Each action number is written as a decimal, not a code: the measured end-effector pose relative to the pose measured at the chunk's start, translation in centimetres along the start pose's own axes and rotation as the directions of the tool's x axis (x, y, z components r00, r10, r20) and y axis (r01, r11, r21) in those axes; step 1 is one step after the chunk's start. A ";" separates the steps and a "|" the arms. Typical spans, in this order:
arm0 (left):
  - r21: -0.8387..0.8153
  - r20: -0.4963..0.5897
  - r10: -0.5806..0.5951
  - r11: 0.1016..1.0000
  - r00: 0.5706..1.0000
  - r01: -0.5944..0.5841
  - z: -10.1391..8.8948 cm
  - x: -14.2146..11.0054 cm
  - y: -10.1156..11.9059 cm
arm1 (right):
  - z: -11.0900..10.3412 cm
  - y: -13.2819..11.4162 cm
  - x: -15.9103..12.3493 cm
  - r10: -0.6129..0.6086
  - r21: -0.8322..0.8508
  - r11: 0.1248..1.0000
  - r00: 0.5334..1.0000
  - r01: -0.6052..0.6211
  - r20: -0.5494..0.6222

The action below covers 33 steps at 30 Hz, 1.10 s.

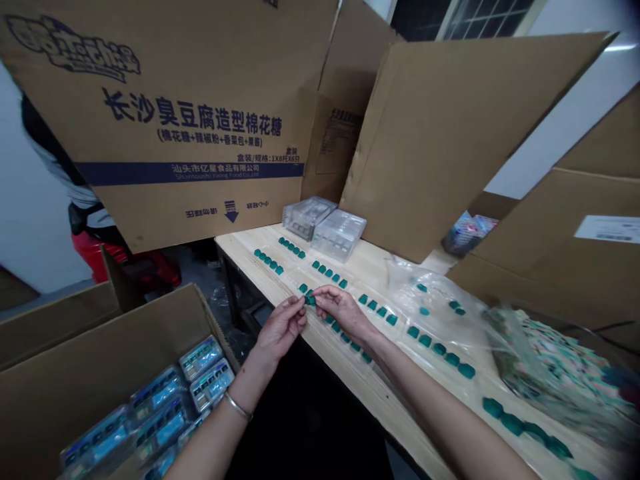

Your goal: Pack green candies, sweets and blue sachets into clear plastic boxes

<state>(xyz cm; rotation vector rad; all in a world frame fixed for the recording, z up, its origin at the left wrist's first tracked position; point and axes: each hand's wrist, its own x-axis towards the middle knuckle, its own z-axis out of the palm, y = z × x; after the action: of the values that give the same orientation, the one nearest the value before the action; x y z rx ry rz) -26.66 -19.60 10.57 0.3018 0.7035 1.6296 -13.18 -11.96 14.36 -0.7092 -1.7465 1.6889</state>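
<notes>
Above the near edge of the wooden table [320, 350], my left hand [284, 325] and my right hand [343, 309] meet fingertip to fingertip. Between them is a small dark green piece [310, 301], pinched by both; its exact kind does not show. Similar green pieces stand in short rows along the table, such as a far row [269, 261] and a row to the right of my hands [440, 349]. They seem to sit in clear plastic trays [400, 303]. My right forearm partly hides one row. A metal bracelet [237, 405] circles my left wrist.
Stacked clear plastic boxes [339, 235] stand at the table's far end, before a large printed carton [200, 100]. A clear bag [435, 297] with loose green pieces and a bag of printed packets [560, 360] lie right. An open carton [165, 320] of blue packs is lower left.
</notes>
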 end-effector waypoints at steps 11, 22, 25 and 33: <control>0.156 -0.108 0.331 0.937 0.937 -0.313 -0.9 1.5 0.6 | 1.8 0.4 2.8 -0.169 -0.279 0.950 0.981 0.137 -0.093; 0.489 0.032 0.533 0.730 0.846 -0.478 -1.4 3.2 2.5 | 2.5 0.8 5.6 -0.122 -0.220 0.970 0.989 0.100 -0.089; 0.522 0.062 0.538 0.700 0.841 -0.487 -2.1 3.9 3.2 | 1.7 0.5 6.8 -0.160 -0.300 0.944 0.986 0.140 -0.043; 0.812 0.358 0.562 0.207 0.746 -0.546 -5.6 4.6 3.2 | -0.9 1.1 13.0 -0.218 -0.693 0.611 0.923 0.381 0.316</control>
<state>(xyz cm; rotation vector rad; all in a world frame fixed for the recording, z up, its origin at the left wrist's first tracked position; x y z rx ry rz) -33.27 -16.84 7.20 1.5097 1.6112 1.7566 -21.31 -1.77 14.00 -0.5213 -2.5761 0.7708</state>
